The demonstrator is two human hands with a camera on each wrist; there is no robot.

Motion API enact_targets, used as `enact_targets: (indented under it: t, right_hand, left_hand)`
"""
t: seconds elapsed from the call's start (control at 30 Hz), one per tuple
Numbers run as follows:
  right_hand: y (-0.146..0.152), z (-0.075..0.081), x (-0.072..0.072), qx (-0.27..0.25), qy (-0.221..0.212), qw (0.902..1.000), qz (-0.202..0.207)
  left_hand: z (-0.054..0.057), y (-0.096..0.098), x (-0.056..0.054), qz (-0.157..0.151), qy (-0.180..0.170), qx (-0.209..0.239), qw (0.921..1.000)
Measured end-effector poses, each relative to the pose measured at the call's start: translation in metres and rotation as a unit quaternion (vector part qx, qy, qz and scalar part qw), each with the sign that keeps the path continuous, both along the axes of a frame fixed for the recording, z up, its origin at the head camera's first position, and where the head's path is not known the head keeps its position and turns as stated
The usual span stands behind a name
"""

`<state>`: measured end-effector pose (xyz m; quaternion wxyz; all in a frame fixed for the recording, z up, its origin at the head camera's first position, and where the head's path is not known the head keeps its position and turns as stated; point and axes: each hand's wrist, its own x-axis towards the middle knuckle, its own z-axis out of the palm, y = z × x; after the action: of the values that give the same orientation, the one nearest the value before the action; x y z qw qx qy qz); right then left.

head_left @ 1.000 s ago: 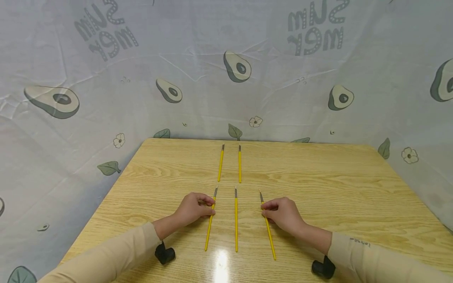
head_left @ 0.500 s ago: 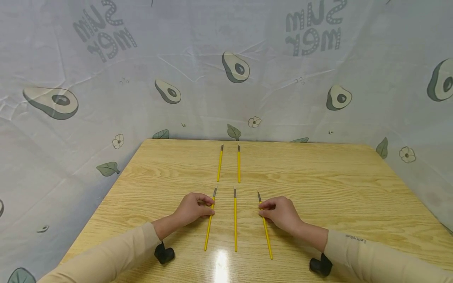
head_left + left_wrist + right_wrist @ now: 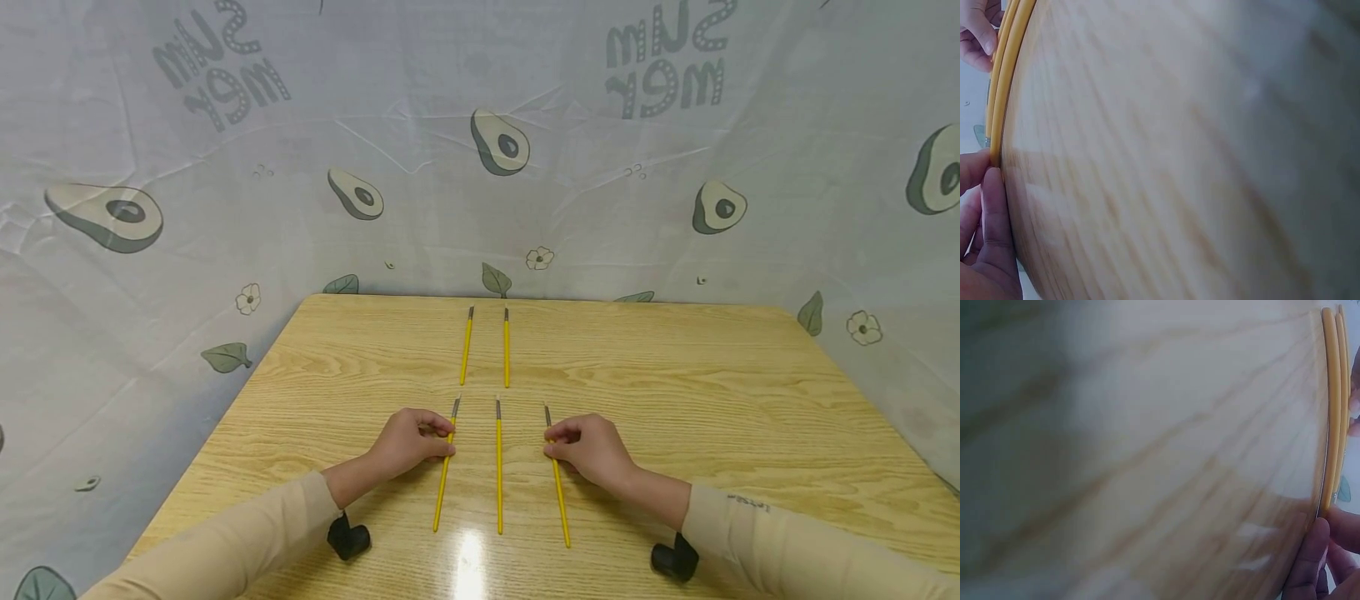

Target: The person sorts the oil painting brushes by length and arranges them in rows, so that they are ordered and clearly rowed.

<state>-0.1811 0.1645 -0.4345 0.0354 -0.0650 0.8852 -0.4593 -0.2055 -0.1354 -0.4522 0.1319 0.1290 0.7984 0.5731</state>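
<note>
left hand (image 3: 405, 444) pinched the left brush (image 3: 444, 475) on the bench (image 3: 712, 417) | right hand (image 3: 592, 450) pinched the right brush (image 3: 558, 496) | middle brush (image 3: 498, 467) lay between, untouched

Makeshift recording booth: avocado-print sheet (image 3: 480, 167), wooden table (image 3: 712, 400).

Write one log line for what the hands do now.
left hand: pinches left brush | right hand: pinches right brush | middle brush: untouched
</note>
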Motion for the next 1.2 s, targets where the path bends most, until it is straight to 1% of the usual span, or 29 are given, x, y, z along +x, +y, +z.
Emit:
enact_targets:
  t: [0.13, 0.37, 0.67, 0.93, 1.2]
  right_hand:
    - [-0.0002, 0.0, -0.0008, -0.003, -0.003, 1.0, -0.004]
    - [0.0004, 0.0001, -0.0021, -0.026, -0.018, 0.9995, -0.007]
    - [-0.0003, 0.0033, -0.0012, -0.026, -0.029, 0.9992, -0.005]
    - [0.0008, 0.003, -0.002, -0.036, -0.034, 0.9988, -0.006]
    - [0.0042, 0.0066, -0.0027, -0.047, -0.045, 0.9979, -0.006]
  left_hand:
    - [-0.0009, 0.0003, -0.0004, -0.001, -0.001, 0.001, 1.0]
    - [-0.0004, -0.0002, -0.0022, -0.001, 0.004, -0.003, 1.0]
    - [-0.0011, -0.0015, -0.0027, 0.003, -0.01, 0.008, 0.9999]
    - [-0.0008, -0.002, -0.0033, 0.006, -0.008, 0.006, 0.9999]
    - [0.0027, -0.0027, -0.0033, 0.013, -0.012, 0.001, 0.9998]
